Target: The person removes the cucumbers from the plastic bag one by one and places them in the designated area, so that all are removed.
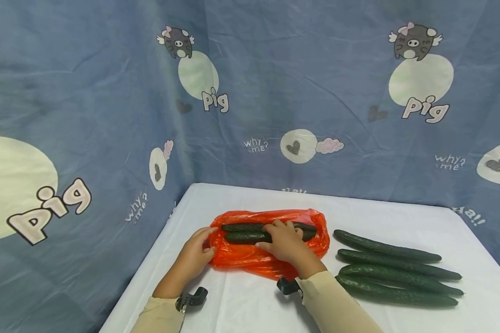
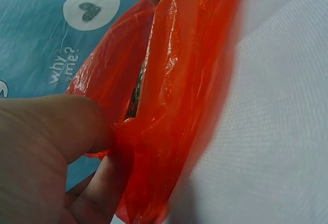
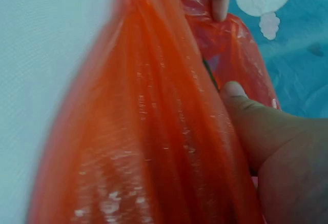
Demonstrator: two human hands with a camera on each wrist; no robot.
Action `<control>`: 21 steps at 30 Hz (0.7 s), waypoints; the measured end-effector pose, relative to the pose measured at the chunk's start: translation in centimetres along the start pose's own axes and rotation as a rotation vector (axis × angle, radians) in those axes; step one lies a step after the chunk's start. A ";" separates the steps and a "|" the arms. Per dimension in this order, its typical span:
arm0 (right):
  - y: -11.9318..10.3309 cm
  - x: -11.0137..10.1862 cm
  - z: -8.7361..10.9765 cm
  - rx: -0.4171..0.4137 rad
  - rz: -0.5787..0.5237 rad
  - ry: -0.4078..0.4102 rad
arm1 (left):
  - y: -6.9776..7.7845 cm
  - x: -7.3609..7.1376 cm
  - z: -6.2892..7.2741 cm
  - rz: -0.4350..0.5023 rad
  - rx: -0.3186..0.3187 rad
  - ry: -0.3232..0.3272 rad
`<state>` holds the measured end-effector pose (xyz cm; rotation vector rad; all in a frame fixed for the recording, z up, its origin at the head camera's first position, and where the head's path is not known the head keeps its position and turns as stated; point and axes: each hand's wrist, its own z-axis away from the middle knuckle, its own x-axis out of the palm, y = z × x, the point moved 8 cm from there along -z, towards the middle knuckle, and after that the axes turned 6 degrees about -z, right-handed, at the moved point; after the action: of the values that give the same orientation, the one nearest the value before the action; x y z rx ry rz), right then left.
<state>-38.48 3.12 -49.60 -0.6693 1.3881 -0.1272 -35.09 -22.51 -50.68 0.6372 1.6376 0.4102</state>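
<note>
A red plastic bag point(image 1: 250, 263) lies spread on the table with its mouth open upward. Two dark green cucumbers point(image 1: 243, 237) lie side by side in it. At the bag's left end my left hand point(image 1: 193, 256) pinches the rim between thumb and finger; the left wrist view shows the film bunched there. My right hand point(image 1: 285, 240) reaches over the cucumbers, fingers bent across the nearer one and thumb on its near side. In the right wrist view the thumb point(image 3: 236, 93) lies along the bag's opening, and the other fingers are hidden behind the film.
Several more cucumbers point(image 1: 400, 276) lie in a row on the white-covered table point(image 1: 250, 196), right of the bag. A blue curtain point(image 1: 337, 92) printed with pigs hangs behind and along the left. Each wrist wears a black camera mount point(image 1: 193, 297).
</note>
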 end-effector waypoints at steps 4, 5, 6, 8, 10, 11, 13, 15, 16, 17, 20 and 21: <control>0.0 0.3 0.2 0.006 0.033 0.018 | 0.0 0.2 0.1 0.009 0.004 -0.009; 0.0 0.3 0.2 0.006 0.041 0.025 | 0.0 0.2 0.1 0.008 0.006 -0.008; 0.0 0.4 0.3 0.005 0.049 0.030 | 0.0 0.2 0.1 0.008 0.006 -0.008; 0.0 0.5 0.3 0.000 0.053 0.042 | 0.1 0.2 0.1 0.005 0.006 -0.004; 0.0 0.5 0.2 -0.006 0.061 0.055 | 0.1 0.2 0.1 0.001 0.007 -0.001; 0.0 0.5 0.2 -0.008 0.067 0.063 | 0.2 0.1 0.1 -0.001 0.008 0.001; 0.0 0.5 0.1 -0.007 0.080 0.078 | 0.2 0.1 0.0 -0.005 0.010 0.004; -0.1 0.6 0.1 -0.003 0.091 0.094 | 0.3 0.1 0.0 -0.009 0.017 0.004; -0.1 0.6 0.0 0.000 0.096 0.102 | 0.3 0.1 0.0 -0.010 0.016 0.002; -0.1 0.6 0.0 0.003 0.102 0.109 | 0.2 0.1 0.0 -0.012 0.016 0.002; -0.3 1.0 -0.1 0.000 0.116 0.123 | 0.1 0.1 0.0 -0.016 0.016 0.000; -0.4 1.2 -0.2 -0.004 0.118 0.129 | 0.1 0.1 0.0 -0.016 0.016 0.000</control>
<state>-38.30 2.22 -50.45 -0.5894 1.5492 -0.0746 -35.05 -22.34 -50.73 0.6361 1.6460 0.3856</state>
